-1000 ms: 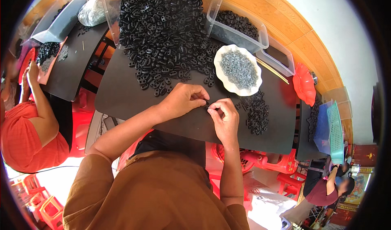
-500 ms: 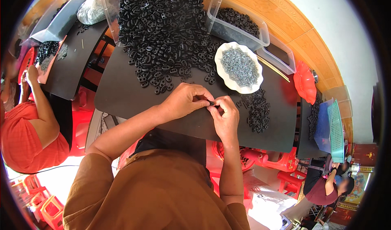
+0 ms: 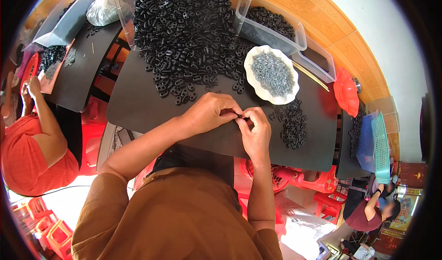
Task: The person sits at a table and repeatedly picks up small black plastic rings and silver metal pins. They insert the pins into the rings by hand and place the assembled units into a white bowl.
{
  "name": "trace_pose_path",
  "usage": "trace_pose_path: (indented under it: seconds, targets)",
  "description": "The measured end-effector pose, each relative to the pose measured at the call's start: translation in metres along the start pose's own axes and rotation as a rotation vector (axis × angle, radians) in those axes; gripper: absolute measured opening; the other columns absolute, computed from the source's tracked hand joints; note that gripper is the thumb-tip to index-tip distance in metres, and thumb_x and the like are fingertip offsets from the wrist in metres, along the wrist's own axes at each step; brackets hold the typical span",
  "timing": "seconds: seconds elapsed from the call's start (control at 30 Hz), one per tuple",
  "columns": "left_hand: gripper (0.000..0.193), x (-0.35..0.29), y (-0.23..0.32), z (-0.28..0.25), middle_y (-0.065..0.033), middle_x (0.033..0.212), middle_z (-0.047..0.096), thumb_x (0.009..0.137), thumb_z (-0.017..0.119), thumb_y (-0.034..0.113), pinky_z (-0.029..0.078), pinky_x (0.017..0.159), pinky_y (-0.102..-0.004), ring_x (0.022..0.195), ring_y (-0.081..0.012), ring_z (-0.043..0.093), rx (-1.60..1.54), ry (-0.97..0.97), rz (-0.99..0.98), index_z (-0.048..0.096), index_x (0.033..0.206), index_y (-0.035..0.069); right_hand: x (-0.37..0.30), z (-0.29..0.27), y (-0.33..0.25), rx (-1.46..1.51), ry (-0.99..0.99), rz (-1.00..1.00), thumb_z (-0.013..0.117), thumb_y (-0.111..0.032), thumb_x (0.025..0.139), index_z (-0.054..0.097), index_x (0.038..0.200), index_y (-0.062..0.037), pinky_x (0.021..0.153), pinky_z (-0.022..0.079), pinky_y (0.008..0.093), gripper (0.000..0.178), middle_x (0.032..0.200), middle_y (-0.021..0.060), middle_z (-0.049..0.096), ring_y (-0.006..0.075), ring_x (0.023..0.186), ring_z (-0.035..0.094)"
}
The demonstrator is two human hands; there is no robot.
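My left hand (image 3: 212, 114) and my right hand (image 3: 256, 127) meet above the near part of the dark table (image 3: 152, 99). Both pinch one small black piece (image 3: 239, 116) between thumbs and fingertips; most of it is hidden by the fingers. Beyond my hands spreads a large heap of black oval pieces with holes (image 3: 184, 34). To the right, a white scalloped dish (image 3: 252, 87) holds many small clear grey parts (image 3: 272, 73). Just in front of that dish lies a smaller pile of black pieces (image 3: 293, 126).
A clear plastic bin (image 3: 271, 36) with black pieces stands at the back right, thin sticks (image 3: 313, 75) and a red scalloped dish (image 3: 345, 92) near it. On the left, a person in red (image 3: 39, 149) works at another table (image 3: 87, 71). Red stools (image 3: 60, 237) stand behind.
My hands stay almost in place, still pinching the small piece. The view has shifted very slightly. Far right, the other person's arm has moved a little.
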State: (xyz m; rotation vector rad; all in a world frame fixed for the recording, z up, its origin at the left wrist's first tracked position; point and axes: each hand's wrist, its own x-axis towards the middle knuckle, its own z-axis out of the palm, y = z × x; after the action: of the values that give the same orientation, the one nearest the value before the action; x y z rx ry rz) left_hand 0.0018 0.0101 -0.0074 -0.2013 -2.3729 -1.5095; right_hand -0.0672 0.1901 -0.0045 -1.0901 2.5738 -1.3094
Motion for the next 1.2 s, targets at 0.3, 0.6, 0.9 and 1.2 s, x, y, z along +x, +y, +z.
trace_pose_path:
  seconds: [0.3, 0.6, 0.9, 1.2]
  targets:
    - [0.011, -0.001, -0.001, 0.001, -0.0105, 0.089, 0.07, 0.085, 0.074, -0.001, 0.055, 0.068, -0.0328, 0.079, -0.025, 0.07, 0.04, -0.004, 0.02, 0.073, 0.096, 0.001, -0.001, 0.002, 0.003, -0.013, -0.003, 0.0, 0.074, 0.0, 0.079, 0.059, 0.088, -0.0021, 0.072, 0.05, 0.0377, 0.017, 0.094, 0.0071, 0.062, 0.0265, 0.082, 0.062]
    - [0.011, -0.002, -0.003, 0.003, -0.0108, 0.088, 0.071, 0.084, 0.075, 0.001, 0.055, 0.067, -0.0344, 0.078, -0.0268, 0.07, 0.067, 0.021, 0.03, 0.073, 0.095, 0.001, -0.003, 0.0, 0.005, 0.13, 0.035, -0.014, 0.075, -0.001, 0.08, 0.064, 0.092, -0.0015, 0.067, 0.05, 0.0354, 0.016, 0.091, 0.008, 0.068, 0.0248, 0.072, 0.063]
    - [0.011, -0.003, -0.003, 0.004, -0.0109, 0.087, 0.07, 0.084, 0.076, 0.002, 0.055, 0.067, -0.0359, 0.078, -0.0285, 0.069, 0.106, 0.022, 0.014, 0.073, 0.095, 0.002, 0.002, -0.007, -0.002, 0.0, -0.039, -0.044, 0.072, -0.002, 0.084, 0.063, 0.096, -0.0024, 0.067, 0.05, 0.0357, 0.015, 0.094, 0.0079, 0.064, 0.0246, 0.073, 0.063]
    - [0.015, -0.005, 0.0, 0.001, -0.0081, 0.088, 0.071, 0.082, 0.076, 0.001, 0.056, 0.069, -0.0341, 0.083, -0.0243, 0.068, 0.061, -0.021, -0.033, 0.073, 0.097, 0.004, -0.002, -0.006, -0.001, 0.016, -0.057, -0.053, 0.07, -0.002, 0.085, 0.061, 0.095, -0.0023, 0.072, 0.05, 0.0381, 0.014, 0.094, 0.0085, 0.061, 0.0283, 0.084, 0.062]
